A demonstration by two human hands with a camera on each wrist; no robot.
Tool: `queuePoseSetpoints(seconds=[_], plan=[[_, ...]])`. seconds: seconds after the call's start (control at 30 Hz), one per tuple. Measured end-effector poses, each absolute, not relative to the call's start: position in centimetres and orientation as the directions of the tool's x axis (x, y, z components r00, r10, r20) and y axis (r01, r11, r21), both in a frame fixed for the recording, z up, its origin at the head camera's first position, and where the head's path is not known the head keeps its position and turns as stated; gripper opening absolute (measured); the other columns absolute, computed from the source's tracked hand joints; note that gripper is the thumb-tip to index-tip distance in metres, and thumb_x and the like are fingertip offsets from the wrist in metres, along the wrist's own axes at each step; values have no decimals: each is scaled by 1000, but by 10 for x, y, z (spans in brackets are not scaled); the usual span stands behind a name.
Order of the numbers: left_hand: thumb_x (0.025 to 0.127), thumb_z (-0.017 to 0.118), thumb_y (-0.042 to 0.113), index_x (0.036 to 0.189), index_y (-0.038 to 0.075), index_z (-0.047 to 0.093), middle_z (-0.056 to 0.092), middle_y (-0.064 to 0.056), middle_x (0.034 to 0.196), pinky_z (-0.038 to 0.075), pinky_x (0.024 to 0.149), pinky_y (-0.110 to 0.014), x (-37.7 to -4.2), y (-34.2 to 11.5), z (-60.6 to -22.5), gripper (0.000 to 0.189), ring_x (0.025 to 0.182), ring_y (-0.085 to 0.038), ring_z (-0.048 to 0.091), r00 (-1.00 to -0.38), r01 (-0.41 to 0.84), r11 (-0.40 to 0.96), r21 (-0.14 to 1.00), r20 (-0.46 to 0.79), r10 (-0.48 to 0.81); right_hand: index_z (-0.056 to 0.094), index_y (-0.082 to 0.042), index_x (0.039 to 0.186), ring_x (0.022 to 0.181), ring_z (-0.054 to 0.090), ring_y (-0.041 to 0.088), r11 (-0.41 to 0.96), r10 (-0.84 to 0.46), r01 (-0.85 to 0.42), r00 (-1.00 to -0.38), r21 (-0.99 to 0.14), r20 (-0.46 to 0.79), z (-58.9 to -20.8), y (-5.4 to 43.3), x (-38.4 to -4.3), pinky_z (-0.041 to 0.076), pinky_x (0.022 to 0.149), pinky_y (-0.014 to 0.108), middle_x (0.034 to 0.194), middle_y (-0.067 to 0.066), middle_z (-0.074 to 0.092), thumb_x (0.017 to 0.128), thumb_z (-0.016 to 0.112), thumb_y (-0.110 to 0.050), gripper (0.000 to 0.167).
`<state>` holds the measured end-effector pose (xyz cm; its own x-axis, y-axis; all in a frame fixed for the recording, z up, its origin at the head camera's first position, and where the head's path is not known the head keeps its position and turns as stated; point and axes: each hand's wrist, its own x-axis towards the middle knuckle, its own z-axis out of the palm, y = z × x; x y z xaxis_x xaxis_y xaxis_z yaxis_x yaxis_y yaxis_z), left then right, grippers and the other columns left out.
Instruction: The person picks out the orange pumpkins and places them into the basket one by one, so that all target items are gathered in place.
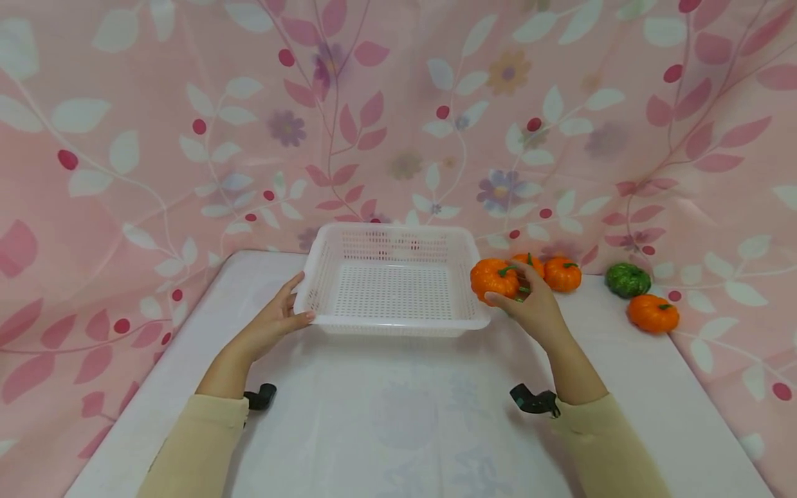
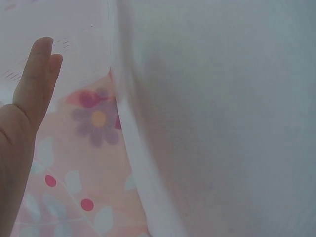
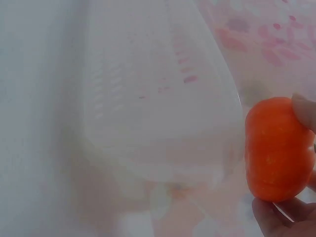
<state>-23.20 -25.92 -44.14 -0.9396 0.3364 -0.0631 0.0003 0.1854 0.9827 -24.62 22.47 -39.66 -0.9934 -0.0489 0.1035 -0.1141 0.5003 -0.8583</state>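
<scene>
Glossy, orange, ribbed pumpkin (image 1: pixel 488 278), pinched between thumb and fingers of the right hand (image 1: pixel 534 308), at the right end of a white, rectangular, perforated plastic basket (image 1: pixel 398 323); left hand (image 1: pixel 272 321), fingers extended, touching its left end.

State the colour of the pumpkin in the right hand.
The pumpkin is orange, its stem green, clearest in the head view.

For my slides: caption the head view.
Left hand touches white basket; right hand holds orange pumpkin near its right end.

Held pumpkin (image 3: pixel 276 150), hidden (in part)
</scene>
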Motion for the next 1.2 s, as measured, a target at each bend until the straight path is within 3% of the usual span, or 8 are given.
queuePoseSetpoints(seconds=[0.27,0.8,1.2], plan=[[97,66,15,162,23,-4,35,-25,153,43,96,-19,-232,-261,-443,95,131,-35,46,-939,9,171,985,-50,342,42,-19,151,129,46,35,459,-116,-174,-984,-871,136,-391,198,-251,39,111,50,144,15,46,82,81,-45,83],[97,66,12,162,20,-2,32,-30,152,46,93,-18,-231,-260,-444,94,128,-36,47,-938,26,152,988,-28,345,43,-13,150,124,51,34,438,-270,-292,-945,-850,185,-385,144,-261,44,106,50,142,15,50,86,79,-40,79],[96,68,14,162,22,-1,33,-28,153,45,94,-18,-231,-259,-443,96,130,-39,44,-939,9,150,989,-43,342,45,-12,148,123,50,29,431,-305,-276,-941,-859,149,-379,105,-271,44,107,46,140,9,50,85,80,-38,77]])
